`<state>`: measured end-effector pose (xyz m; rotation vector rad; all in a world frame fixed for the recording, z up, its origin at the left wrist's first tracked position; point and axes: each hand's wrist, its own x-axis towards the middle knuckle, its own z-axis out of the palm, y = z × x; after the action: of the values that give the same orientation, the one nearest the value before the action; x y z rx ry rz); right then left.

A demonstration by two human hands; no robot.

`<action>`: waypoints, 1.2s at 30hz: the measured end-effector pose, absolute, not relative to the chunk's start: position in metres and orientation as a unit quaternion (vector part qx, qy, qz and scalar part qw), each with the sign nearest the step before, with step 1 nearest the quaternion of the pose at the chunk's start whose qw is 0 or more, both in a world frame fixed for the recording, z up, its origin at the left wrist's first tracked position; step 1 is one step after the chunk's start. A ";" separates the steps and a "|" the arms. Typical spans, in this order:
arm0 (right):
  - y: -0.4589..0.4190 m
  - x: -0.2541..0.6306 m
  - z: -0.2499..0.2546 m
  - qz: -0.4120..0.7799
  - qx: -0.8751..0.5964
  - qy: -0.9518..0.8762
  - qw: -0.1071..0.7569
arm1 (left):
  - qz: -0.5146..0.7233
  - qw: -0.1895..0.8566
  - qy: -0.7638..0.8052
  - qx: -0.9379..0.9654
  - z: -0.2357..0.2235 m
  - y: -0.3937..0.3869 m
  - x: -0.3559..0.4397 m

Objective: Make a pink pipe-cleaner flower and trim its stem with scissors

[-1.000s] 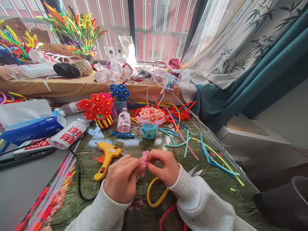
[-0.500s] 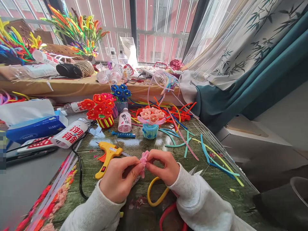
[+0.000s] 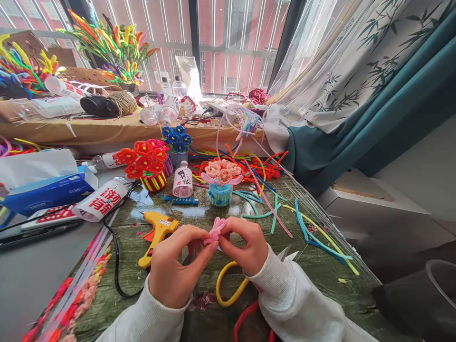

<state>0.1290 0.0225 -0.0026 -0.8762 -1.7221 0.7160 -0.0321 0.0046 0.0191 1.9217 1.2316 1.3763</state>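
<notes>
Between my two hands is a small pink pipe cleaner piece, bent into loops. My left hand pinches its lower left side with thumb and forefinger. From the right, my right hand pinches the other side, its fingertips close to the left ones. Left of my hands lies a yellow glue gun. Scissors show only their blade tips beside my right sleeve. Under my hands are a yellow loop and a red one. Beyond stands a blue pot with pink flowers.
Red flowers in a striped pot, blue flowers and a small bottle stand farther back. Loose pipe cleaners lie to the right. At left are a tissue box, a lying bottle and a black cord.
The pink piece has tilted and its loops spread apart at the top. My left thumb and fingers have shifted their pinch on it. The view has moved slightly.
</notes>
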 end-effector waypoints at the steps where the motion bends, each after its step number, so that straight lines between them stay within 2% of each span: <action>1: 0.023 0.129 -0.002 0.297 -0.362 -0.716 0.517 | 0.505 0.259 0.450 0.689 0.020 0.004 -0.031; 5: 0.022 0.129 -0.002 0.288 -0.356 -0.719 0.522 | 0.502 0.332 0.460 0.653 0.019 0.004 -0.030; 12: 0.022 0.129 -0.002 0.285 -0.340 -0.731 0.518 | 0.472 0.402 0.477 0.623 0.019 0.005 -0.031; 18: 0.023 0.129 -0.005 0.319 -0.321 -0.721 0.525 | 0.459 0.473 0.475 0.584 0.024 0.005 -0.033; 26: 0.024 0.128 -0.008 0.416 -0.327 -0.666 0.525 | 0.494 0.452 0.468 0.577 0.033 0.005 -0.034; 36: 0.022 0.123 -0.013 0.508 -0.288 -0.614 0.530 | 0.472 0.490 0.485 0.549 0.036 0.003 -0.035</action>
<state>0.1227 0.0221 -0.0133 -0.6881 -1.4654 1.2136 -0.0346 0.0030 0.0356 1.3324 1.1791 1.1473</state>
